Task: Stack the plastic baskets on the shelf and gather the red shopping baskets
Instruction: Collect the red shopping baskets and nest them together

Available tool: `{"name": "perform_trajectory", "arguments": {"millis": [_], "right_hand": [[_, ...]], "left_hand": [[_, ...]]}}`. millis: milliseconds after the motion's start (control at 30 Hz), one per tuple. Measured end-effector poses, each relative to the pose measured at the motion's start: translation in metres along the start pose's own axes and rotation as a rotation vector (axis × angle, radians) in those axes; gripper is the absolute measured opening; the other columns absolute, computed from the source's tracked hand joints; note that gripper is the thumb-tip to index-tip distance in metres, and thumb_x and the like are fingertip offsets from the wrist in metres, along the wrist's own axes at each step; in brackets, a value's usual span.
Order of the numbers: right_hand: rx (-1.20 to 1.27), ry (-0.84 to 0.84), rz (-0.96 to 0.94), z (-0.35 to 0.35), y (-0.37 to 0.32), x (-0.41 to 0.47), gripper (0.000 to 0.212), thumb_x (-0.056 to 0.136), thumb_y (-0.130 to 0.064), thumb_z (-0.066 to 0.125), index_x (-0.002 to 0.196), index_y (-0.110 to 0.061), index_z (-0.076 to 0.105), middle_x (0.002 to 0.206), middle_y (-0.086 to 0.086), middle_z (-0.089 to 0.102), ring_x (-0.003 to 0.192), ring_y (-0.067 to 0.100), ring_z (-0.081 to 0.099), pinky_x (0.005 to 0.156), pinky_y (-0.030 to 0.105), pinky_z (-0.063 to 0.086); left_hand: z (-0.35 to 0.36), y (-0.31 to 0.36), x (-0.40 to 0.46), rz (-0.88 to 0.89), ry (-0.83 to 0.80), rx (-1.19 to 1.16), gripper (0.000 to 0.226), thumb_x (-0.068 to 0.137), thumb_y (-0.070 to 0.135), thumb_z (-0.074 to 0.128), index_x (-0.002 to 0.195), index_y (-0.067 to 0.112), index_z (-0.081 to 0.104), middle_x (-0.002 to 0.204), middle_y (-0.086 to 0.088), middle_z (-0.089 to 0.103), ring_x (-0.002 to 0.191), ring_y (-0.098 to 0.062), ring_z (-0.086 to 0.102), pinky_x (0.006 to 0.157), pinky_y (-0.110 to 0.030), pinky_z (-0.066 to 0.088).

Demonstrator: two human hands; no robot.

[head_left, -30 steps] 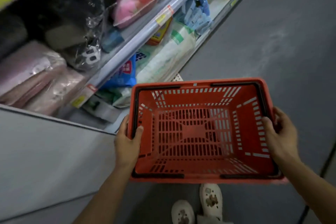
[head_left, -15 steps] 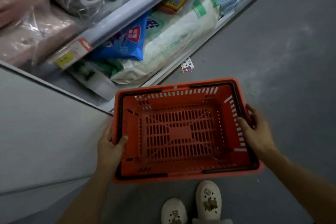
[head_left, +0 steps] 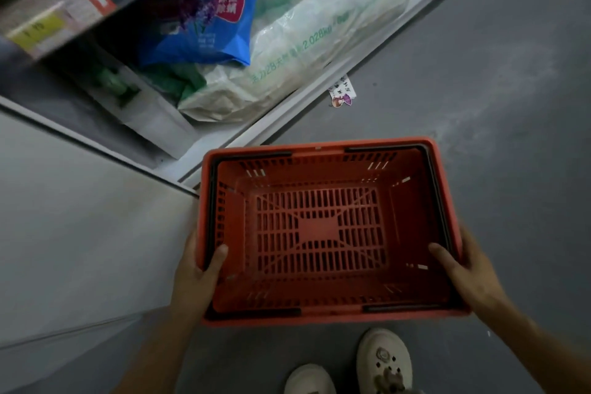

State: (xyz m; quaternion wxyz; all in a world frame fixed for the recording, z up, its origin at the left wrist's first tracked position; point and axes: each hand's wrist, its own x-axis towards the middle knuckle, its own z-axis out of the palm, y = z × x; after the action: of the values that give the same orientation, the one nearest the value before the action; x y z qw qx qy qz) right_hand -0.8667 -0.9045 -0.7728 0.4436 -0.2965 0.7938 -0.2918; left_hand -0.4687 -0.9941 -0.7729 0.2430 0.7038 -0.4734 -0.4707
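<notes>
A red shopping basket (head_left: pixel 323 230) with a slotted bottom and black folded handles hangs low over the grey floor, empty inside. My left hand (head_left: pixel 198 275) grips its left rim with the thumb hooked inside. On the opposite side my right hand (head_left: pixel 467 272) holds the right rim, thumb also over the edge. The basket sits level, just in front of my feet.
A grey shelf unit (head_left: pixel 307 102) runs diagonally at the left, its bottom shelf holding a blue bag (head_left: pixel 208 22) and a large white sack (head_left: pixel 307 51). A small paper scrap (head_left: pixel 341 94) lies on the floor. White clogs (head_left: pixel 383 361) show below. A pale panel (head_left: pixel 80 217) stands at left.
The view has tilted down and closer to the floor. The basket has dropped lower along the shelf's base, still held by both hands.
</notes>
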Motion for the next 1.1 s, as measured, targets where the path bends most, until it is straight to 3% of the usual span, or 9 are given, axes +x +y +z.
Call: {"name": "perform_trajectory", "arguments": {"millis": [100,167,267,433,600,767,900,1100], "right_hand": [[0.057,0.024,-0.018,0.002,0.004,0.008,0.052,0.089,-0.017,0.061,0.134,-0.037,0.046,0.114,-0.007,0.065,0.097,0.007,0.065,0.087,0.039,0.055],[0.099,0.031,-0.029,0.001,0.001,0.010,0.055,0.088,-0.011,0.062,0.131,-0.043,0.048,0.112,-0.011,0.064,0.090,0.002,0.068,0.075,0.025,0.058],[0.125,0.038,-0.050,-0.006,-0.009,0.009,0.058,0.088,-0.008,0.061,0.123,-0.051,0.046,0.107,-0.015,0.062,0.082,-0.006,0.067,0.063,0.011,0.054],[0.134,0.006,0.007,-0.036,-0.037,-0.012,0.061,0.088,-0.016,0.062,0.140,-0.038,0.040,0.117,0.000,0.057,0.089,0.005,0.060,0.067,0.024,0.056],[0.124,-0.025,0.027,-0.086,-0.081,-0.057,0.060,0.089,-0.015,0.062,0.136,-0.045,0.041,0.119,0.003,0.058,0.092,0.009,0.062,0.078,0.034,0.053],[0.166,0.010,0.029,-0.146,-0.137,-0.106,0.058,0.090,-0.012,0.060,0.139,-0.038,0.042,0.121,0.005,0.057,0.093,0.008,0.062,0.078,0.032,0.053],[0.206,0.033,0.005,-0.197,-0.186,-0.143,0.056,0.090,-0.013,0.060,0.137,-0.040,0.045,0.128,0.008,0.058,0.107,0.027,0.062,0.092,0.049,0.053],[0.230,0.104,-0.066,-0.268,-0.253,-0.197,0.059,0.089,-0.010,0.059,0.127,-0.053,0.044,0.125,0.003,0.059,0.107,0.025,0.063,0.092,0.050,0.053]], "left_hand": [[0.000,0.004,0.009,0.029,-0.027,-0.063,0.057,0.091,0.030,0.063,0.142,0.037,0.041,0.123,0.014,0.063,0.106,0.005,0.063,0.086,-0.027,0.055],[0.001,0.013,0.011,0.052,-0.023,-0.128,0.060,0.092,0.018,0.061,0.146,0.030,0.038,0.121,0.015,0.061,0.102,0.009,0.063,0.074,-0.012,0.054],[0.002,0.027,0.004,0.041,-0.008,-0.185,0.059,0.092,0.007,0.059,0.145,0.023,0.041,0.116,0.014,0.062,0.091,0.012,0.066,0.064,-0.009,0.052],[-0.005,0.052,-0.020,-0.046,-0.015,-0.219,0.059,0.091,0.002,0.061,0.144,0.022,0.043,0.126,-0.005,0.060,0.086,0.008,0.068,0.060,-0.011,0.053],[-0.027,0.099,-0.061,-0.100,-0.068,-0.178,0.058,0.090,0.006,0.062,0.140,0.029,0.042,0.135,-0.008,0.055,0.108,-0.011,0.061,0.065,-0.018,0.057],[-0.050,0.183,-0.102,-0.074,-0.076,-0.168,0.057,0.091,0.004,0.061,0.139,0.029,0.044,0.133,-0.007,0.056,0.111,-0.017,0.061,0.078,-0.032,0.056],[-0.069,0.255,-0.134,-0.023,-0.062,-0.169,0.055,0.090,0.002,0.060,0.136,0.031,0.047,0.132,-0.008,0.057,0.115,-0.025,0.060,0.089,-0.043,0.053],[-0.086,0.350,-0.175,0.075,-0.072,-0.200,0.053,0.089,0.000,0.060,0.133,0.026,0.049,0.133,-0.010,0.058,0.112,-0.024,0.060,0.081,-0.032,0.050]]}}
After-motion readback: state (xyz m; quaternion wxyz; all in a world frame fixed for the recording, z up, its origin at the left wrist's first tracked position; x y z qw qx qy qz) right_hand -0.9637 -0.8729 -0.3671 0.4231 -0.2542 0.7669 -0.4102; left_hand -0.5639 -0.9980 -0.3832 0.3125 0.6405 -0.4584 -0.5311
